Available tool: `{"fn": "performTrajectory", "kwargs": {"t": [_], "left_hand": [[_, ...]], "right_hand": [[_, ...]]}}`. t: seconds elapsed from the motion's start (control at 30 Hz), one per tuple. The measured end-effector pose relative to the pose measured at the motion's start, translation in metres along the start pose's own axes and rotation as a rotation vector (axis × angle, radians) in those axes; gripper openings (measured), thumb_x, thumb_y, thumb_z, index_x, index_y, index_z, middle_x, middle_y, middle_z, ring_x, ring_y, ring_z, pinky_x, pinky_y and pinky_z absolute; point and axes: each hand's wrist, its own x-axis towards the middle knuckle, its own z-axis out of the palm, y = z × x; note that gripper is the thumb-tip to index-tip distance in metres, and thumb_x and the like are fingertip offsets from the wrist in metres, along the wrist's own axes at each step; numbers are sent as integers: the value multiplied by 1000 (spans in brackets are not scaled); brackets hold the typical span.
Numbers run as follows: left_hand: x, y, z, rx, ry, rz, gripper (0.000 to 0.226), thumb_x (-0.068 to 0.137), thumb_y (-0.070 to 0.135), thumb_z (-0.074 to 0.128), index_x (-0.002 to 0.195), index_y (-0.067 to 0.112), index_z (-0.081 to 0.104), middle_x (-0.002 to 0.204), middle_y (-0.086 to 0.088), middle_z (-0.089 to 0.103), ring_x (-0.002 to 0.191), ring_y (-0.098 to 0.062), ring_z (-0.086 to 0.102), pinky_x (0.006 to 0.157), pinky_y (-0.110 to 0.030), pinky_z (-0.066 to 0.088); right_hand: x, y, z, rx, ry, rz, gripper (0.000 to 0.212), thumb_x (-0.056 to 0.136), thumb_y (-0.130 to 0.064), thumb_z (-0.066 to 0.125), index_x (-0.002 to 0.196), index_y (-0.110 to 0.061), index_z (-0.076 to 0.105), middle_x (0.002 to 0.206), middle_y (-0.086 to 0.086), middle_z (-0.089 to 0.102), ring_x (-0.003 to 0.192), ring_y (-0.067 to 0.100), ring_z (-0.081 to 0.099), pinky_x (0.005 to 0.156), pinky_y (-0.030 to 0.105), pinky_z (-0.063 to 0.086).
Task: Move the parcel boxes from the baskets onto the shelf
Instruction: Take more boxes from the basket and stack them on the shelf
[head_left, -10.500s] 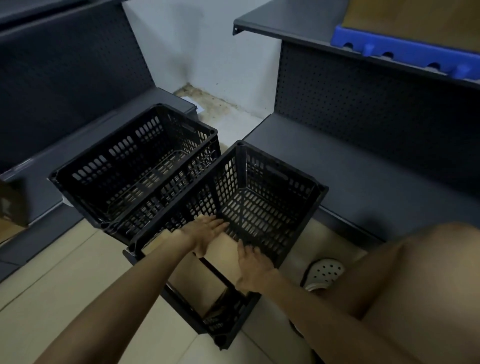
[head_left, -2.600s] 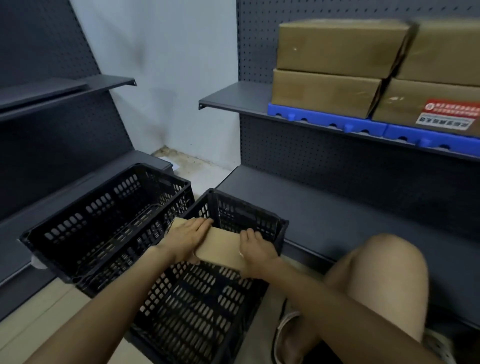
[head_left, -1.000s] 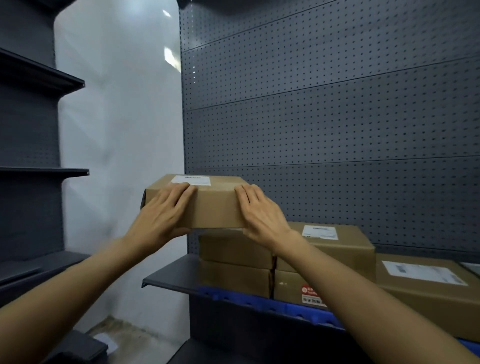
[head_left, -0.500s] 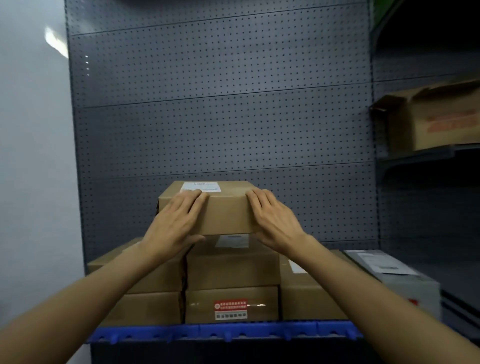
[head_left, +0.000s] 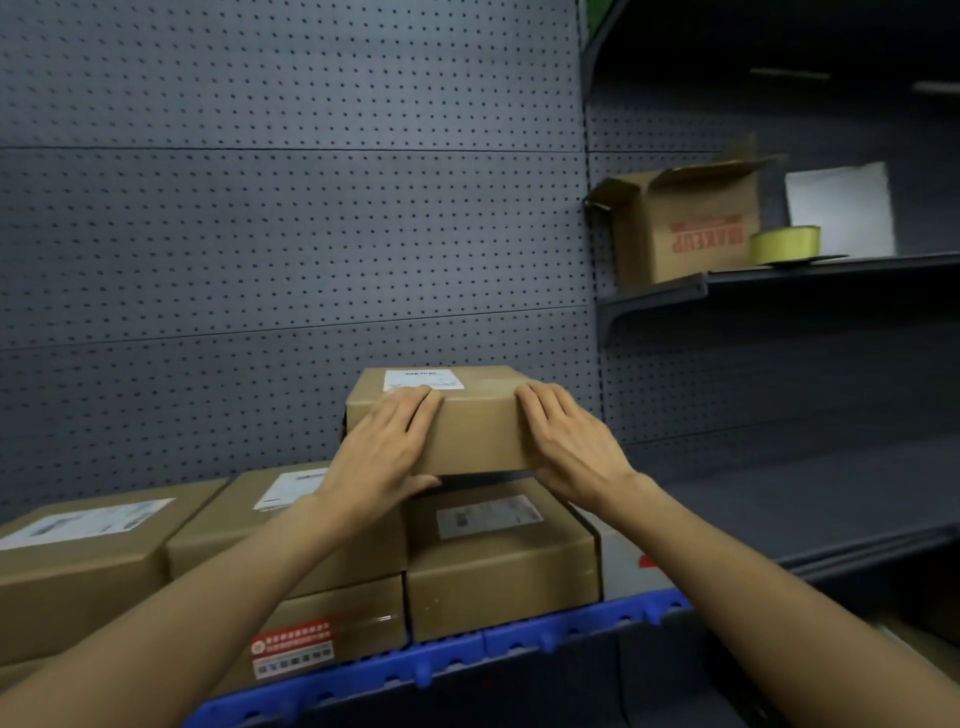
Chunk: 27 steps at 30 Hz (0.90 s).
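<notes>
I hold a brown parcel box (head_left: 475, 431) with a white label on top, lifted just above the stacked parcels on the shelf. My left hand (head_left: 384, 452) grips its left front, fingers over the face and thumb under the bottom edge. My right hand (head_left: 571, 447) grips its right front corner the same way. Below it sits a brown parcel (head_left: 498, 566), with more parcels (head_left: 78, 566) stacked to the left. They rest on a blue plastic base (head_left: 452, 662) on the shelf. The baskets are out of view.
A grey pegboard wall (head_left: 260, 234) backs the shelf. A grey-white box (head_left: 626, 566) stands right of the stack. The right-hand unit has a dark shelf (head_left: 779, 493), and above it an open carton (head_left: 680, 228), a yellow tape roll (head_left: 784, 243) and a white sheet (head_left: 839, 208).
I lifted the parcel out of the basket and raised it to shelf height. In the last second it has travelled right along the stack to above the right-hand parcel.
</notes>
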Motion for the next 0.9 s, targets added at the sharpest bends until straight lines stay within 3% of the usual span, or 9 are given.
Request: {"fn": "performTrajectory", "kwargs": {"t": [0.1, 0.27, 0.47, 0.9], "left_hand": [[13, 23, 15, -15, -1, 23, 103, 64, 55, 80, 143, 8, 33, 141, -10, 43, 131, -25, 41, 111, -35, 27], [25, 54, 37, -21, -18, 55, 105, 64, 58, 79, 144, 7, 34, 142, -10, 44, 131, -25, 43, 112, -33, 21], [19, 79, 62, -6, -46, 61, 108, 59, 62, 79, 142, 7, 38, 139, -11, 50, 128, -24, 49, 111, -36, 21], [-1, 77, 87, 2, -70, 71, 107, 63, 65, 75, 144, 7, 35, 136, -13, 49, 126, -29, 49, 111, -39, 32]], "right_hand": [[-15, 21, 10, -13, -23, 42, 92, 56, -25, 83, 135, -1, 42, 128, 13, 52, 116, 28, 52, 85, 32, 56], [-41, 43, 27, 4, -77, 94, 93, 58, -23, 83, 138, 0, 40, 134, 15, 50, 121, 29, 51, 90, 32, 53], [-64, 51, 42, 5, -163, 95, 96, 68, -23, 78, 146, -1, 28, 145, 14, 37, 133, 28, 38, 104, 32, 43], [-66, 36, 65, 28, -181, 77, 81, 68, -8, 73, 141, 0, 37, 138, 16, 46, 126, 31, 47, 97, 35, 51]]}}
